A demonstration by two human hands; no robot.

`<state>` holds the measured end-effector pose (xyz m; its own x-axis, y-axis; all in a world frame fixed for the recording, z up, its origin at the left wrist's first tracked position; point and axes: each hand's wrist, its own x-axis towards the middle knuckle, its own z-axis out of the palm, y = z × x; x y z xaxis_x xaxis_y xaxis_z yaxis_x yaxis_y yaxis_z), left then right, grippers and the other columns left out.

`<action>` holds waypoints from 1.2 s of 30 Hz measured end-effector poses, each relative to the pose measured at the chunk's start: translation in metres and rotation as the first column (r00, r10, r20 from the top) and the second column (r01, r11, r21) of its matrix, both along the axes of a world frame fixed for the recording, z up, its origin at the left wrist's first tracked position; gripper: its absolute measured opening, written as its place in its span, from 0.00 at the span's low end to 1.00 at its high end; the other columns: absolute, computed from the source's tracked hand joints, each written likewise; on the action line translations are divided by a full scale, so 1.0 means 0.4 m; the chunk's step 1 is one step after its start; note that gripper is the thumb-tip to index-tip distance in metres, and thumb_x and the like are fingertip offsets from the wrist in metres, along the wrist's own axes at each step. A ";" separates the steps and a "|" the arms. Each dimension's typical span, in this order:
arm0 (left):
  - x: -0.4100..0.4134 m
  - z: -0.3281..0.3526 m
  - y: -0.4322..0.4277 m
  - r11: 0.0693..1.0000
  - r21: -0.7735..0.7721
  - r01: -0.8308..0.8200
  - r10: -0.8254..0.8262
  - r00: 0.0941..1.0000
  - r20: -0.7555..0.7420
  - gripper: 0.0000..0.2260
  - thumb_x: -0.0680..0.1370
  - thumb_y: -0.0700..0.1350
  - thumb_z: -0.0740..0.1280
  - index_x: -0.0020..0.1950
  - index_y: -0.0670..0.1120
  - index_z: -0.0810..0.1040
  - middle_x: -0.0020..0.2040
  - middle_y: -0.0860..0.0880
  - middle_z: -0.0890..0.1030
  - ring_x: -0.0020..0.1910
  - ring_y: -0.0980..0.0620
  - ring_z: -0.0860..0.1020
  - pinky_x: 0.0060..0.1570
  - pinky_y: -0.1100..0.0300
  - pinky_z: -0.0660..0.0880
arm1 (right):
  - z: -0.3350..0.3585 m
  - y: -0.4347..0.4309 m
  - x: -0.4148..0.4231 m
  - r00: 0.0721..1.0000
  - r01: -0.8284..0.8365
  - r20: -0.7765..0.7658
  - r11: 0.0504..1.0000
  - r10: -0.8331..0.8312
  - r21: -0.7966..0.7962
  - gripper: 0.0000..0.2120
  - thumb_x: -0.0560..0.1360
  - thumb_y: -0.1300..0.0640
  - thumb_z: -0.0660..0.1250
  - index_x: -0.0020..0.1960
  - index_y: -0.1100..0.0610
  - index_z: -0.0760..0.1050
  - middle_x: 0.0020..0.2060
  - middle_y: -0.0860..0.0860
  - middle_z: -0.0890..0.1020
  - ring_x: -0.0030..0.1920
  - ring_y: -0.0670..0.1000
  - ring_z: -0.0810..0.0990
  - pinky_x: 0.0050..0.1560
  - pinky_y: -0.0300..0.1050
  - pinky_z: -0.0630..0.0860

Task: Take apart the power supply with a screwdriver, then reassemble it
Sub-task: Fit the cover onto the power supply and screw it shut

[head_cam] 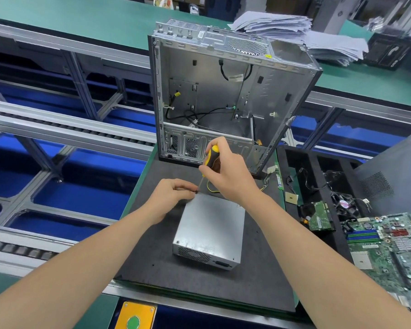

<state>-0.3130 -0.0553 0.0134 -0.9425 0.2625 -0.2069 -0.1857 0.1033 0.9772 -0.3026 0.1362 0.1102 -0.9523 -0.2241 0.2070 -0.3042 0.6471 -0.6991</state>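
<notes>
Power supply (209, 224) flat on black mat (152, 245), mid desk, in front of open case (223, 91). Right hand (228, 172) grip wrapped round screwdriver (210, 157) handle, tip down at unit's far left corner. Left hand (173, 195) grip pinches small dark screw (196, 191) at tip.

Risk: tip slips off head, screw drops, rolls off mat. Likely cause: shaft tilted, unit not held down.

Tray (314, 167) toward right desk edge holds fan (344, 205), drive (318, 217), loose cables. Motherboard (389, 245) lies outside tray.

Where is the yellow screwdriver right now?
In the head view the screwdriver stands mid-picture in the right hand, tip down at the far left corner of the power supply, where the left hand pinches a small dark screw.
</notes>
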 end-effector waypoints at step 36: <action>-0.027 0.071 0.012 0.854 -0.520 0.005 -0.275 0.853 -0.444 0.04 0.75 0.40 0.77 0.44 0.49 0.86 0.36 0.74 0.79 0.42 0.72 0.79 0.42 0.78 0.68 | 0.152 -0.068 -0.034 0.983 -0.177 0.074 0.768 0.167 0.615 0.06 0.77 0.53 0.67 0.51 0.53 0.73 0.49 0.50 0.75 0.50 0.58 0.77 0.46 0.53 0.75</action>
<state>-0.3238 -0.0505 0.0419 -0.9105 0.3923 0.1306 0.3521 0.5701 0.7423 -0.3161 0.1090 0.1709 -0.8871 -0.4593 -0.0460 -0.4457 0.8783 -0.1730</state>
